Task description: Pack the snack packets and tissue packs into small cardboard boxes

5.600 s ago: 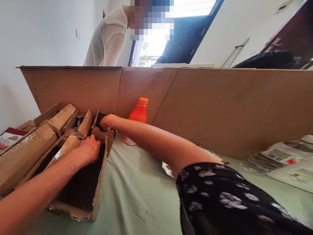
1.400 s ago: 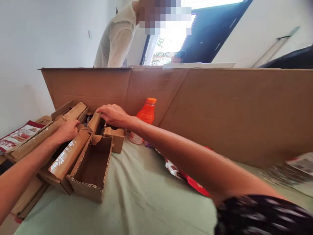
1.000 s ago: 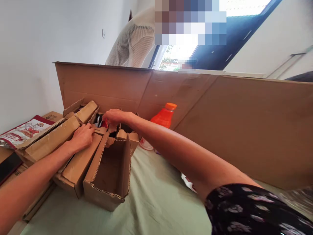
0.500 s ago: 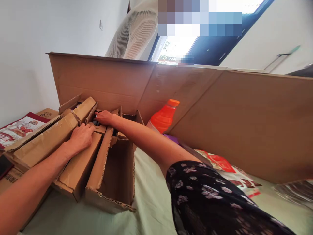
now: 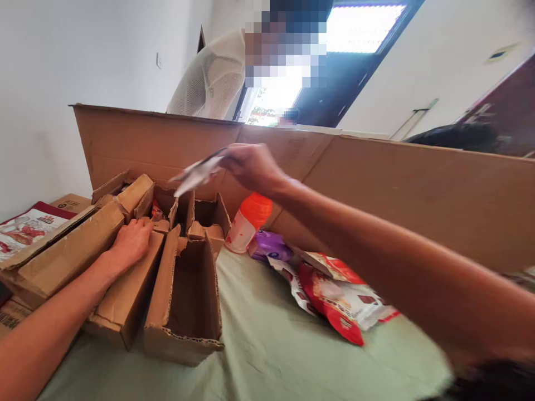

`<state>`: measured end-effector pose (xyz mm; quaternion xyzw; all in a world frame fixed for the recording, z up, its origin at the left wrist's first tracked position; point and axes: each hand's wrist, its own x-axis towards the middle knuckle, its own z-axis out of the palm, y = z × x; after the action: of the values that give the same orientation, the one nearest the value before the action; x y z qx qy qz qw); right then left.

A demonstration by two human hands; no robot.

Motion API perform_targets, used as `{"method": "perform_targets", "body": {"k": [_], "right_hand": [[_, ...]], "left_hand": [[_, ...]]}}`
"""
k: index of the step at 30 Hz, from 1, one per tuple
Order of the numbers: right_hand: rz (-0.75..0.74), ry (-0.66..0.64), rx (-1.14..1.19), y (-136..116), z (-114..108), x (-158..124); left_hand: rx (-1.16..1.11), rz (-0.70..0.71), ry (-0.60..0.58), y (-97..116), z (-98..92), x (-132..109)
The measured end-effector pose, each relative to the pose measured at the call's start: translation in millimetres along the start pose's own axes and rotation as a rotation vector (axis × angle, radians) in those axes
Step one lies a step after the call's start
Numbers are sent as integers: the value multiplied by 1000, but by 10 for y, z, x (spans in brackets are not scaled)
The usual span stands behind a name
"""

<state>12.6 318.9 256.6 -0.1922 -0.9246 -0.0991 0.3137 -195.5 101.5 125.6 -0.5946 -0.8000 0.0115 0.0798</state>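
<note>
In the head view, my right hand point(image 5: 253, 166) is raised above the boxes and closed on the edge of a flat, pale packet point(image 5: 199, 174), blurred by motion. My left hand point(image 5: 131, 243) lies on a long narrow cardboard box point(image 5: 134, 281), its fingers curled over the far end. Beyond those fingers, an open box holds a red packet point(image 5: 157, 210). To the right stands an open-topped box point(image 5: 184, 337) with nothing visible inside. Another small open box point(image 5: 209, 231) sits behind it, near an orange-capped bottle point(image 5: 244, 225).
A tall cardboard panel point(image 5: 376, 195) stands along the back. Right of the bottle lie a purple pack point(image 5: 271, 245) and red-and-white food bags point(image 5: 330, 303) on a green cloth point(image 5: 267, 356). A printed bag point(image 5: 31, 228) is at far left. Behind the panel is a person point(image 5: 209, 78).
My right hand has come up and right out of the box, with the pale packet in it. My left hand stays on its box. The view has shifted, showing more bags on the right.
</note>
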Motion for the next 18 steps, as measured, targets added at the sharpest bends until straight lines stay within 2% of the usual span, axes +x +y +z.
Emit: {"method": "perform_targets", "body": {"k": [4,6,7,8,10,11,13,15,18], "right_hand": [[52,-34,-74,861,-737,-629],[71,-116,-110,1082,-913,-765],[92,-142,-124,1083,-928,-763],[111,-171,-138,1003,-889,-716],[126,-240,-153,629,-660,-503],[89,-320,-181,367,-482,-354],[-7,-382,-146,-205,-54,-18],[-158,-502,-120,-724,396,297],[-260,-629,-112,-1261,967,598]], "left_hand": [[-11,9,14,0,14,0],[-14,9,13,5,2,-11],[-15,8,12,8,-7,-17],[-14,7,10,11,-16,-21],[-9,5,11,19,-27,-25],[-3,2,12,23,-28,-24],[18,-9,13,27,-20,-16],[49,-25,6,27,-3,-5],[90,-34,-8,17,20,9]]}}
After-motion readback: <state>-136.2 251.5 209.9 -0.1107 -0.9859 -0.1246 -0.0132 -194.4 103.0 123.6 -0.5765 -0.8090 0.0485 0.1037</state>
